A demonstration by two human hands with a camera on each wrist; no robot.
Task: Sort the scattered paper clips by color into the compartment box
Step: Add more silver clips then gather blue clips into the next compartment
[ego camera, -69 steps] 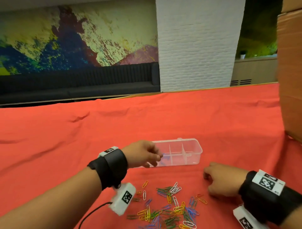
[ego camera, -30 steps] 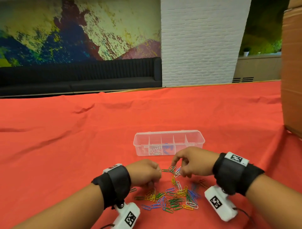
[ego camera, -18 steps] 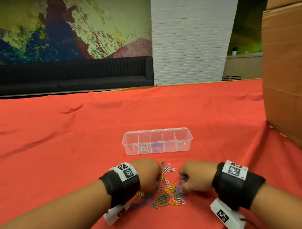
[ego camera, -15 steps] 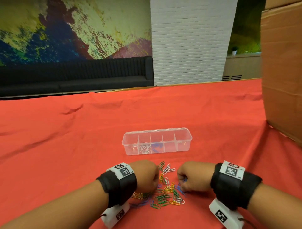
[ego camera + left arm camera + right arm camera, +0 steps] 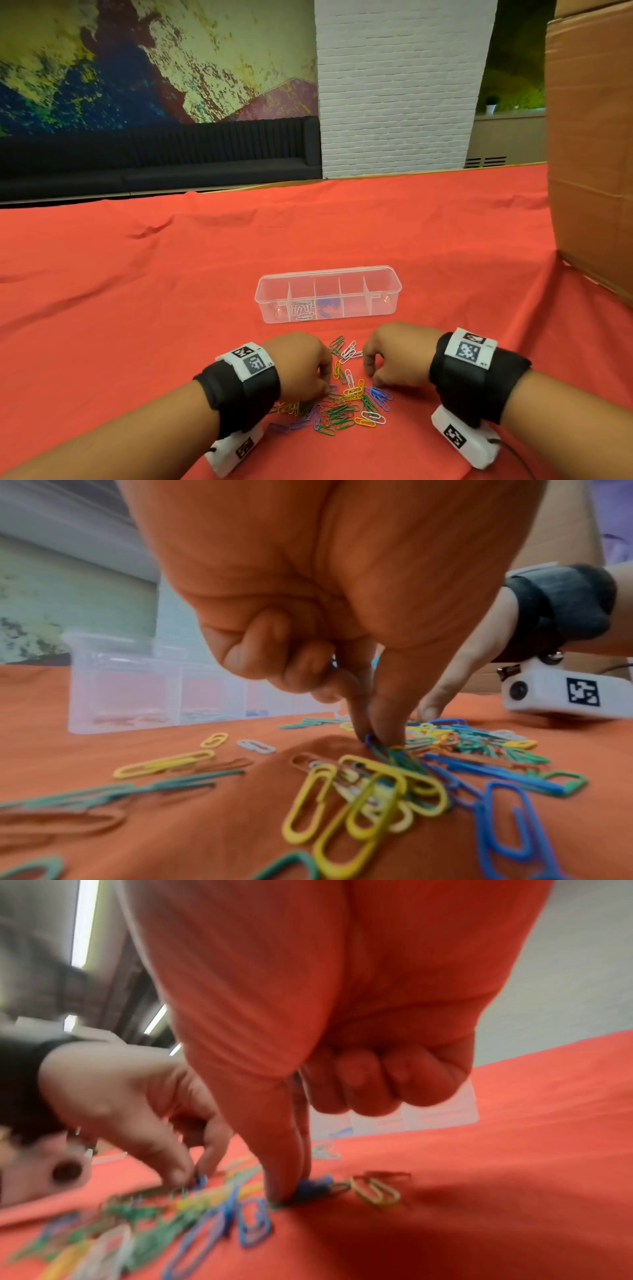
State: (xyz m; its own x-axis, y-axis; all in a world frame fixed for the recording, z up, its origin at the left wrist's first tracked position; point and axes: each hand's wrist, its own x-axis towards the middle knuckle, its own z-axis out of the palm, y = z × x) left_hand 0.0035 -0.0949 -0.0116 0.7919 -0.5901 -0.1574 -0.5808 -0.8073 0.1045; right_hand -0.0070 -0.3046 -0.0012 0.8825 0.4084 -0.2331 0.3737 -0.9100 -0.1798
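A clear compartment box (image 5: pixel 328 274) stands on the red cloth, with white clips (image 5: pixel 303 311) in its second cell from the left and blue clips (image 5: pixel 327 304) in the third. In front of it lies a pile of mixed paper clips (image 5: pixel 346 407). Both hands are down on the pile. My left hand (image 5: pixel 325 387) pinches the end of a blue clip (image 5: pixel 369 739) between thumb and forefinger, its other fingers curled. At the pile's right edge my right hand (image 5: pixel 375 381) pinches another blue clip (image 5: pixel 316 1185) the same way.
A tall cardboard box (image 5: pixel 592 171) stands at the right, close beyond my right arm. The red cloth (image 5: pixel 171 291) stretches wide to the left and behind the compartment box. A yellow-brown clip (image 5: pixel 377 1191) lies apart, right of my right fingers.
My left hand came back from the compartment box and my right hand slid left; both now sit at the pile. Over the last half second both hands lowered their fingertips onto blue clips.
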